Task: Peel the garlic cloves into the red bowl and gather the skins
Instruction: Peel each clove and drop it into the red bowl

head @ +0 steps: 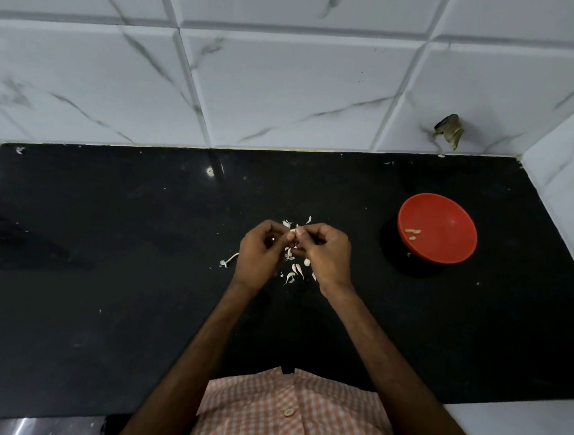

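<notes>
We see both hands meeting over the middle of the black bench (pixel 137 274). The left hand (pixel 258 253) has its fingers curled and pinches a small pale garlic clove (pixel 292 231) at the fingertips. The right hand (pixel 324 254) is curled too, its thumb and forefinger pinching the same clove from the other side. The clove is mostly hidden by the fingers, so we cannot tell how much skin is on it.

Below and just behind the hands, thin white skins (pixel 295 269) lie scattered on the bench in a loose patch, some curled like little slivers. A pale stalk piece (pixel 229 259) lies just left of the left hand.

The red bowl (pixel 449 226) stands well apart to the right, near the corner of the bench. In it we see a few peeled cloves (pixel 412 231), small and yellowish, lying against its left inner wall.

Behind the bench rises a white tiled wall (pixel 289 80) with grey veins. A checked shirt (pixel 290 423) shows at the bottom edge.
</notes>
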### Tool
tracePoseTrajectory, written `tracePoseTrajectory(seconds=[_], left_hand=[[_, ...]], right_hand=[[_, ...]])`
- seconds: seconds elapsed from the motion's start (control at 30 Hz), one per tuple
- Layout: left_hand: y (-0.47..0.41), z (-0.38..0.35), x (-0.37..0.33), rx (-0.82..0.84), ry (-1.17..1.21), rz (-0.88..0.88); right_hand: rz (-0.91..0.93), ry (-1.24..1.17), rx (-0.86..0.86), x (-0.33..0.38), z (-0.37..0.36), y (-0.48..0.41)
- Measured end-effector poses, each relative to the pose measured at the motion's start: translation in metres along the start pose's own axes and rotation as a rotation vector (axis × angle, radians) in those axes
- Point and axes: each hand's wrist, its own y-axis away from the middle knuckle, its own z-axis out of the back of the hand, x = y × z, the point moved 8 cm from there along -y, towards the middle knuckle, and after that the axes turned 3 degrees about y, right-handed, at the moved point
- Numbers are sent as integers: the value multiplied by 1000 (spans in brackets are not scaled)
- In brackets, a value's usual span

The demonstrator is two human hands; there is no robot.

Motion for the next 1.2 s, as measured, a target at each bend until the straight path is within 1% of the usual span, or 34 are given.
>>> tracePoseTrajectory(seconds=[0.13, 0.37, 0.5, 0.73, 0.93, 1.1, 1.2], left_hand=[[2, 2, 7, -25, 141, 80], [4, 4, 4, -49, 140, 38], [5, 1, 2, -61, 152, 35], [7, -4, 1, -41, 284, 63], [12, -9, -3, 0, 339, 112], [9, -9, -2, 10, 381, 121], [8, -9, -1, 19, 449, 134]], right_hand=[[-21, -49, 81, 3, -1, 0], [123, 215, 66, 14, -1, -3], [174, 266, 54, 17, -2, -3], [167, 195, 94, 14, -4, -6], [32, 33, 147, 4, -4, -10], [20, 9, 141, 8, -6, -9], [26, 33, 139, 13, -7, -9]])
